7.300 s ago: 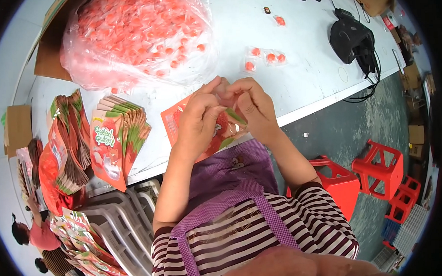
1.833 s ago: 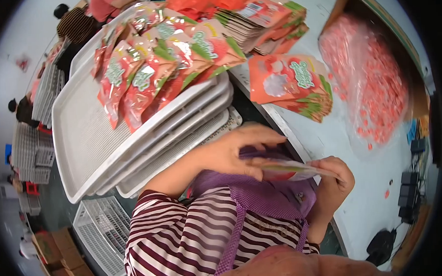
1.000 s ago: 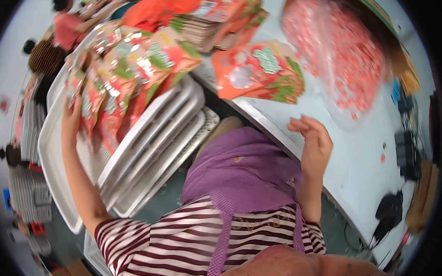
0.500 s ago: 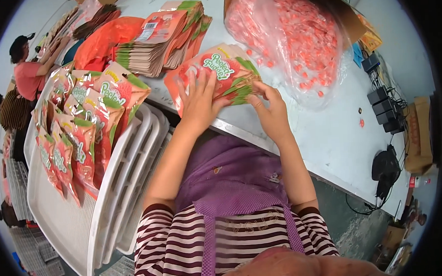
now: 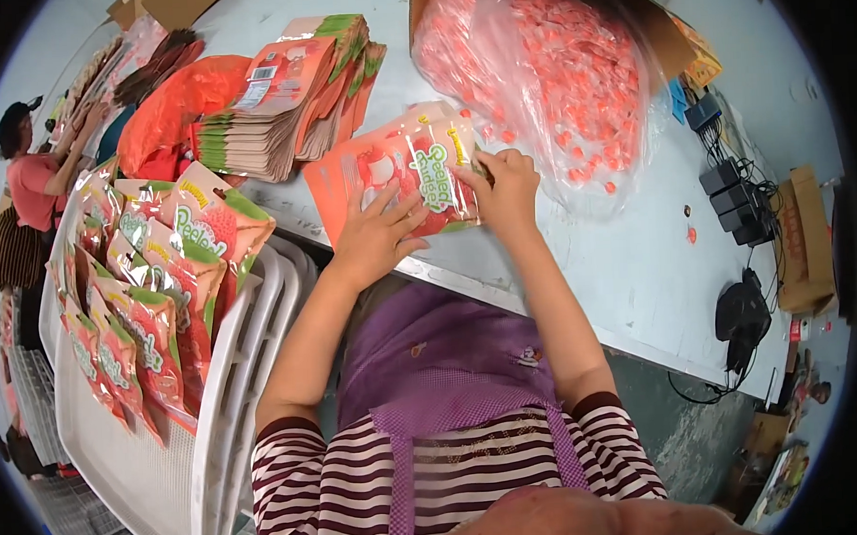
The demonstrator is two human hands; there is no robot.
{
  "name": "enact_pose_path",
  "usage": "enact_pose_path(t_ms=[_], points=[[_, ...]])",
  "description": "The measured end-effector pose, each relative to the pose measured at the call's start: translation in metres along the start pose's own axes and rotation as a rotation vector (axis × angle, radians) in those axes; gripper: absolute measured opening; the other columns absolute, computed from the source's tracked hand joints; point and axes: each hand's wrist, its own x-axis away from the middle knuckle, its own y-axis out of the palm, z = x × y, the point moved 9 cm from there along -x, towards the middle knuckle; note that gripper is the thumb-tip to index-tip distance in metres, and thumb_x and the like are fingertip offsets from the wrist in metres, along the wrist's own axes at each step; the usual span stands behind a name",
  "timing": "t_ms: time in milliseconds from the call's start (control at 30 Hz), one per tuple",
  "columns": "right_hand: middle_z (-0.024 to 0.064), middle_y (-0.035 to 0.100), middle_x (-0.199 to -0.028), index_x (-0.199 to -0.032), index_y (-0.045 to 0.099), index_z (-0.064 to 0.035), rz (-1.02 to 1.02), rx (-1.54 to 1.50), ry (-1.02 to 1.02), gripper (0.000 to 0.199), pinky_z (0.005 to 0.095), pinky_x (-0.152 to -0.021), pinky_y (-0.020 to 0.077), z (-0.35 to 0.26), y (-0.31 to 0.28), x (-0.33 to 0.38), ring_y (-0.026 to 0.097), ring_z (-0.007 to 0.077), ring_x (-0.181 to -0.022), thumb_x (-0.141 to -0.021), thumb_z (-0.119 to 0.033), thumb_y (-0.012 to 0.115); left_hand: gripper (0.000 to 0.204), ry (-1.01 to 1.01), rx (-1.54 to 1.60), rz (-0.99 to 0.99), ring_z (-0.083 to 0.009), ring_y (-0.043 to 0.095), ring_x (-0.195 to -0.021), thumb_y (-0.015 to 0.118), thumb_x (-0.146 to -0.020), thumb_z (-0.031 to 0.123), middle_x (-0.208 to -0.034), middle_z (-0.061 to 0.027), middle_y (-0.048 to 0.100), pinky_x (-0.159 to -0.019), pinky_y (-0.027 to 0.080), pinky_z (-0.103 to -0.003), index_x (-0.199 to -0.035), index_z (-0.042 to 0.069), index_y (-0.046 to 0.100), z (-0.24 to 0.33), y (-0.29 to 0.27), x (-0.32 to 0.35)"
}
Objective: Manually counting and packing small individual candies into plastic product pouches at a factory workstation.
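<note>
Lay flat on the pale grey worktop (image 5: 629, 259), close to its near edge: a small stack of glossy orange-red stand-up pouches with green corners (image 5: 401, 178). Rested on the lower left part of that stack, palm down, fingers spread and pressing the top pouch flat: the left hand (image 5: 375, 236). Sat at the right edge of the same stack: the right hand (image 5: 506, 188), fingers curled and pinching the pouch edge near its top corner. Touched the stack, both hands.

Just right of and behind the stack, spilling toward it: a large clear plastic bag of small pink-orange sweets (image 5: 544, 62), a few loose sweets beside it on the worktop. Left of and behind the stack: a tall fanned pile of flat empty orange-and-green pouches (image 5: 278, 111), and farther left a crumpled orange plastic bag (image 5: 178, 111). Left of the stack and below worktop level: stacked white plastic trays (image 5: 225, 420), the top 1 carrying rows of filled orange-red pouches (image 5: 153, 299) overlapping each other. Well right of the stack, at the worktop's far end: black power adapters with cables (image 5: 726, 192) and a brown cardboard box (image 5: 800, 242). Far left of the stack, beyond the trays: another person in a red top and dark cap (image 5: 32, 170), arms raised toward more pouches.
</note>
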Motion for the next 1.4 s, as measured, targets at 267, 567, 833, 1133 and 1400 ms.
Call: enact_pose_path(t_ms=[267, 567, 833, 1133, 1400], points=[[0.0046, 0.057, -0.064, -0.074, 0.064, -0.0021, -0.182, -0.463, 0.447, 0.025, 0.0278, -0.054, 0.0385, 0.04, 0.028, 0.003, 0.048, 0.0127, -0.057, -0.077, -0.026, 0.071, 0.039, 0.053, -0.032, 0.08, -0.0255, 0.036, -0.128, 0.062, -0.079, 0.039, -0.129, 0.0015, 0.052, -0.106, 0.017, -0.056, -0.115, 0.022, 0.062, -0.006, -0.011, -0.002], [0.0045, 0.053, -0.071, -0.07, 0.06, -0.0004, -0.112, -0.676, 0.207, 0.015, 0.0265, -0.054, 0.0421, -0.043, -0.017, 0.046, 0.053, 0.012, -0.062, -0.071, -0.006, 0.073, 0.025, -0.591, 1.24, 0.365, -0.0084, 0.054, -0.066, 0.071, -0.077, 0.008, -0.08, -0.0058, 0.062, -0.06, 0.045, -0.022, -0.095, 0.001, 0.054, 0.009, -0.018, 0.004], [0.0095, 0.051, -0.068, -0.064, 0.047, -0.0004, -0.152, -0.585, -0.163, 0.02, 0.0321, -0.063, 0.043, -0.069, -0.021, 0.061, 0.053, 0.0234, -0.07, -0.066, 0.002, 0.067, 0.009, -0.63, 1.417, 0.251, -0.0048, 0.054, -0.065, 0.067, -0.08, 0.005, -0.077, -0.0007, 0.062, -0.056, 0.044, -0.019, -0.082, 0.002, 0.058, 0.006, -0.002, 0.022], [0.0079, 0.061, -0.08, -0.065, 0.038, -0.0027, -0.195, -0.842, 0.226, 0.024, 0.0226, -0.06, 0.0424, -0.02, -0.029, 0.055, 0.056, 0.0106, -0.073, -0.067, 0.014, 0.056, 0.01, -0.609, 0.615, 0.175, -0.0177, 0.06, -0.063, 0.062, -0.075, -0.002, -0.071, -0.0062, 0.059, -0.057, 0.047, -0.028, -0.078, 0.001, 0.054, 0.008, -0.051, 0.02], [0.0091, 0.063, -0.082, -0.065, 0.038, -0.0034, -0.426, -0.875, 0.312, 0.023, 0.023, -0.061, 0.0428, 0.006, 0.003, 0.073, 0.053, 0.0079, -0.073, -0.071, 0.009, 0.057, 0.042, 0.156, 0.218, -0.012, -0.029, 0.055, -0.089, 0.06, -0.071, -0.001, -0.138, -0.019, 0.038, -0.076, 0.048, -0.036, -0.107, 0.02, 0.066, 0.081, -0.063, -0.004]])
